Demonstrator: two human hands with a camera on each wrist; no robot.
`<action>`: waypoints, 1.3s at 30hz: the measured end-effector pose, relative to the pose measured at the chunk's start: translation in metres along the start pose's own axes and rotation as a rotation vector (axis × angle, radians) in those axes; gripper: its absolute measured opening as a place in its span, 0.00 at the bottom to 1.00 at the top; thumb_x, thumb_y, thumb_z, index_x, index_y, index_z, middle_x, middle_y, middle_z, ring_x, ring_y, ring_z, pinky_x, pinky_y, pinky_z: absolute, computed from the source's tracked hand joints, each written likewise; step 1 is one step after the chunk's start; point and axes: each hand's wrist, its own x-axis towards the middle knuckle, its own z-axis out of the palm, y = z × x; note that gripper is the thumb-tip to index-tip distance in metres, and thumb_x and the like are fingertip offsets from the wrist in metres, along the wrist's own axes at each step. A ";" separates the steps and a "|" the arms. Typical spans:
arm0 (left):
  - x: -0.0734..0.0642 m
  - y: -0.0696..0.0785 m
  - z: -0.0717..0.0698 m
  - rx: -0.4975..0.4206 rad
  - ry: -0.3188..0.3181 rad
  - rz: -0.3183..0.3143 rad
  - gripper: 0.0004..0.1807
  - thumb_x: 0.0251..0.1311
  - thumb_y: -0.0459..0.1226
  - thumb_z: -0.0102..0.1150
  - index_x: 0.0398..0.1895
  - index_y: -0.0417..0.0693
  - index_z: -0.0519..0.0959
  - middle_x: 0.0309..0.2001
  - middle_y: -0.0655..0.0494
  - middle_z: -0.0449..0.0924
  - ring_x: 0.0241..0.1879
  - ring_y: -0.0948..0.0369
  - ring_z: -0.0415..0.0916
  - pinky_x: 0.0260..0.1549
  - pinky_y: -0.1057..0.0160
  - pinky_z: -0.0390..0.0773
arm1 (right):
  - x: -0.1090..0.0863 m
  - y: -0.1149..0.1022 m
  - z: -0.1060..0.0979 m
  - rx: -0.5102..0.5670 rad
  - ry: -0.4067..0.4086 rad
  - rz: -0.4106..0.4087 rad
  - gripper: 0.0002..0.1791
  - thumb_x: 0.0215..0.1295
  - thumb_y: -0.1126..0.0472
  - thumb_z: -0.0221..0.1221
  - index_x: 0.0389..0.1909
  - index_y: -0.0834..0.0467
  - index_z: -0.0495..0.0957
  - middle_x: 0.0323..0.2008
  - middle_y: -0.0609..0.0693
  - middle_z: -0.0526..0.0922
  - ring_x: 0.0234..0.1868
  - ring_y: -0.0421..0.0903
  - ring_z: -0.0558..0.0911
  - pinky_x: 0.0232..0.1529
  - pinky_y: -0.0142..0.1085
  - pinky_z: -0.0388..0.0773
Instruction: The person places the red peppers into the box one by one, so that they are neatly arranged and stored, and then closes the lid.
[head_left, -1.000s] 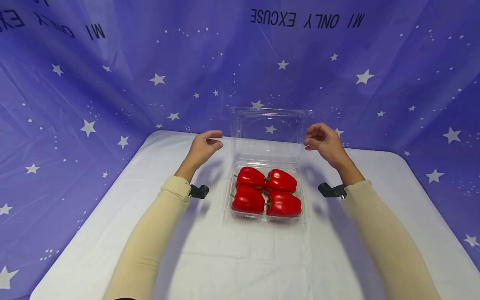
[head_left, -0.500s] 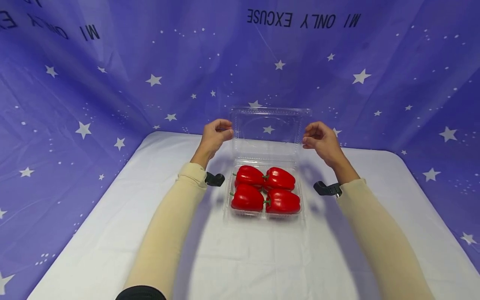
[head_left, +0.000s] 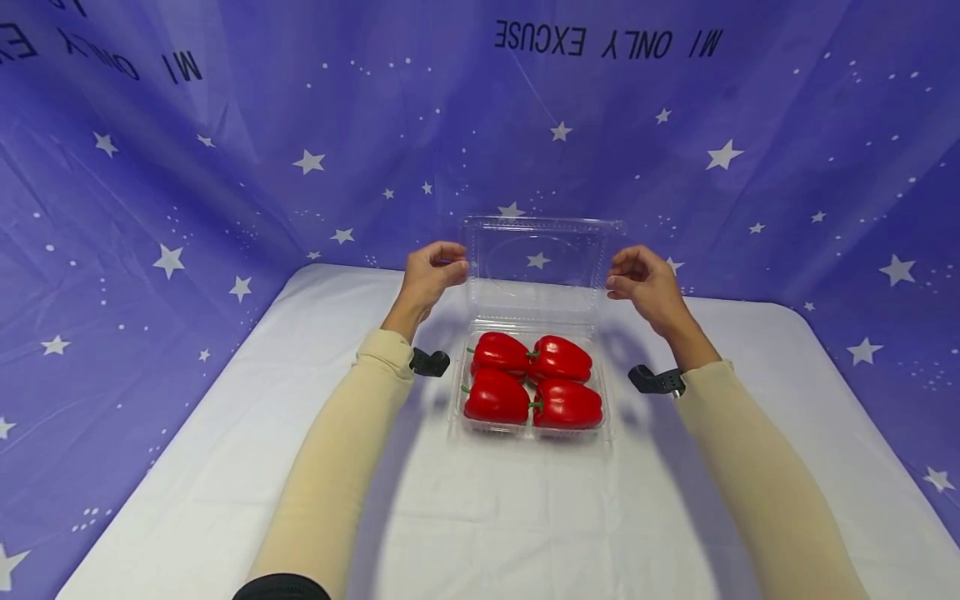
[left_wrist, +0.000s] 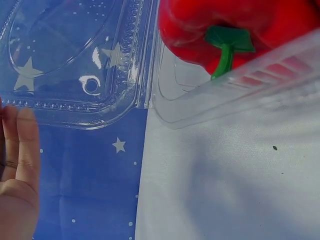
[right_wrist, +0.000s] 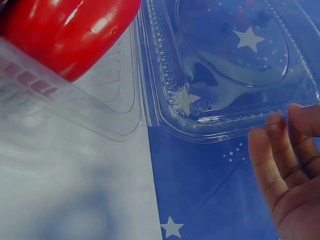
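Observation:
A clear plastic clamshell container [head_left: 457, 425] lies on the table with several red bell peppers [head_left: 566, 404] inside. Its hinged lid [head_left: 536, 292] stands raised at the far side. At the lid's left edge, my left hand [head_left: 427, 275] pinches the rim between thumb and fingers; the left wrist view shows its fingertips [left_wrist: 27, 125] at that rim, the thumb mostly out of frame. My right hand [head_left: 648, 287] pinches the opposite edge, its thumb and fingertips [right_wrist: 257, 137] meeting the rim in the right wrist view.
White cloth covers the table [head_left: 480, 533]. A purple star-printed curtain [head_left: 390, 108] hangs close behind the raised lid and along both sides. Black straps with camera mounts [head_left: 656, 380] sit at both wrists.
My left hand has moved right, from beside the lid to its left edge. The right hand stays at the right edge. The lid and peppers have hardly moved.

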 end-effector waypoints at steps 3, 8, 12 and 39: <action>0.000 -0.001 0.001 0.008 0.003 0.013 0.16 0.59 0.23 0.61 0.52 0.29 0.78 0.33 0.59 0.77 0.34 0.66 0.79 0.36 0.71 0.87 | 0.000 0.001 -0.001 -0.002 -0.004 -0.010 0.18 0.61 0.79 0.59 0.40 0.51 0.74 0.32 0.42 0.78 0.31 0.35 0.82 0.33 0.28 0.87; -0.001 -0.001 0.003 0.034 0.011 0.048 0.15 0.59 0.23 0.60 0.50 0.28 0.78 0.32 0.60 0.77 0.36 0.65 0.79 0.37 0.71 0.87 | 0.002 0.002 -0.001 0.001 -0.003 -0.015 0.19 0.61 0.80 0.58 0.39 0.52 0.74 0.31 0.43 0.78 0.30 0.35 0.82 0.33 0.27 0.87; -0.003 -0.001 0.004 0.058 0.033 0.070 0.15 0.59 0.24 0.61 0.50 0.28 0.78 0.33 0.61 0.78 0.36 0.66 0.79 0.39 0.72 0.86 | -0.001 -0.005 0.002 -0.006 0.003 -0.021 0.13 0.60 0.81 0.57 0.41 0.63 0.73 0.30 0.44 0.78 0.29 0.36 0.82 0.32 0.27 0.87; -0.048 0.029 -0.018 0.237 -0.199 -0.049 0.22 0.73 0.43 0.50 0.57 0.33 0.77 0.54 0.42 0.78 0.57 0.52 0.77 0.58 0.54 0.83 | -0.051 -0.054 -0.012 -0.353 -0.243 0.315 0.48 0.74 0.31 0.21 0.71 0.64 0.65 0.67 0.69 0.71 0.65 0.65 0.73 0.62 0.60 0.76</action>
